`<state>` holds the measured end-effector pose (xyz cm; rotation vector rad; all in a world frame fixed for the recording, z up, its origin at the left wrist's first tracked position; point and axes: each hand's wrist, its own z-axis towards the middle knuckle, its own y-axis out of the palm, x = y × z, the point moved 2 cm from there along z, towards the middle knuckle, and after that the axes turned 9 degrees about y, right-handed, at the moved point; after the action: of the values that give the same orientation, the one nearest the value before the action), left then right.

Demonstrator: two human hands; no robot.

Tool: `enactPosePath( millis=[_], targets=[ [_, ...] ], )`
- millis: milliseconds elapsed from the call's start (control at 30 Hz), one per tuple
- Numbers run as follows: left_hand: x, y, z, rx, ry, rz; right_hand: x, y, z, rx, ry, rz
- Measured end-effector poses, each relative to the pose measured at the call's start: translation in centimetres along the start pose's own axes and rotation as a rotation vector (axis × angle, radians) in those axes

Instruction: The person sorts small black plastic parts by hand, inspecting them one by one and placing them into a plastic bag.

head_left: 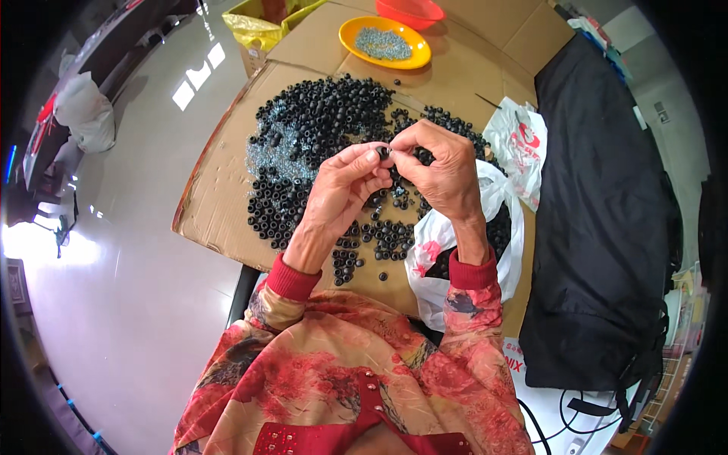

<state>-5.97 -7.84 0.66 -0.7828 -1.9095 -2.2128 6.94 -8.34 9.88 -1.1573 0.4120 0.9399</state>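
Over the cardboard-covered table, my two hands meet at a small round black part with a hollow middle (384, 152). My left hand (337, 189) pinches it between thumb and fingertips. From the other side, the closed thumb and forefinger of my right hand (447, 167) come up to the same part; whatever tiny thing they grip is too small to make out. Beneath and beyond lies a large heap of similar black parts (334, 110), with small clear bluish pieces (280, 155) mixed in. Below my right wrist, a white plastic bag (431, 292) holds more black parts.
At the far side stand an orange plate (422, 56) of clear pieces and a red bowl (413, 10). A yellow-lined bin (254, 30) is beyond the cardboard (220, 205). Rightward are a crumpled white bag (516, 144) and a large black fabric cover (599, 227).
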Motion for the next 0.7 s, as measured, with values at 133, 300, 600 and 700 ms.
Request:
enactPosePath(
  millis=[133, 300, 600, 700],
  targets=[
    [0.9, 0.6, -0.7, 0.038, 0.045, 0.097, -0.9, 0.1, 0.2, -0.049, -0.039, -0.08],
    [-0.4, 1.0, 0.6, 0.002, 0.074, 0.158, 0.2, -1.5, 1.1, -0.194, -0.022, -0.063],
    [-3.7, 0.3, 1.8, -0.028, 0.045, 0.078, 6.8, -2.2, 1.0, -0.323, 0.337, 0.515],
    [-3.5, -0.7, 2.2, -0.015, 0.039, 0.069, 10.7, -1.8, -1.3, -0.196, 0.182, 0.088]
  ],
)
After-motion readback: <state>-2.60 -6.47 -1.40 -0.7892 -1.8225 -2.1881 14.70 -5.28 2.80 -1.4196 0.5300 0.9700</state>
